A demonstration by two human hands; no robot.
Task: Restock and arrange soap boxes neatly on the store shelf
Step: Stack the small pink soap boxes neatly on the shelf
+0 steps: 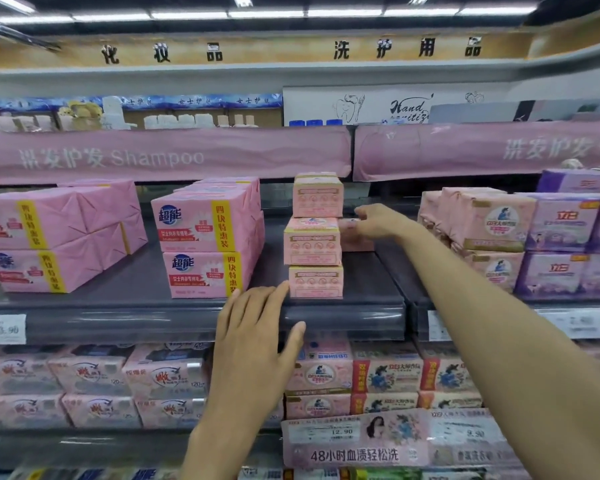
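Note:
Three small pink soap boxes stand stacked [314, 237] on the dark grey shelf [343, 306], the middle one shifted slightly left. My right hand [378, 221] reaches deep into the shelf and grips another pink soap box [352, 235] just right of and behind the stack. My left hand [257, 336] hovers open in front of the shelf edge, its fingertips close to the lower left corner of the bottom box.
Large pink four-packs [208, 237] sit left of the stack, more [59, 233] at the far left. Pink [482, 223] and purple [568, 237] packs fill the right. The lower shelf holds several soap packs [385, 375] and price tags [395, 434].

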